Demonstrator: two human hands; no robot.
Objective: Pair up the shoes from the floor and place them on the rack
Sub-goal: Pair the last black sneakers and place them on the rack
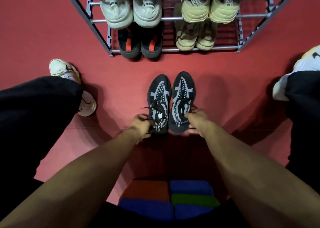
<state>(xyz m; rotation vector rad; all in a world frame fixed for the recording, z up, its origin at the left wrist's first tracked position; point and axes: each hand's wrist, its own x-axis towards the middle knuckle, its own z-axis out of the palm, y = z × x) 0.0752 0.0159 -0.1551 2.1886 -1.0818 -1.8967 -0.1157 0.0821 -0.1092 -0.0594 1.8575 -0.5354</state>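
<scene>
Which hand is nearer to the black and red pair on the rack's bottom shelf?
Left. The left hand grips the heel of the left black shoe, almost straight below the black and red pair. The right hand, on the right black shoe, sits further right.

One metal rack (199, 18) holds eight shoes: two white (131, 11), two cream (209, 9), two black-and-orange (140, 46), two beige (195, 40). Two black shoes with grey pattern (171, 103) stand on the floor. Two hands (141, 124) reach them.
</scene>
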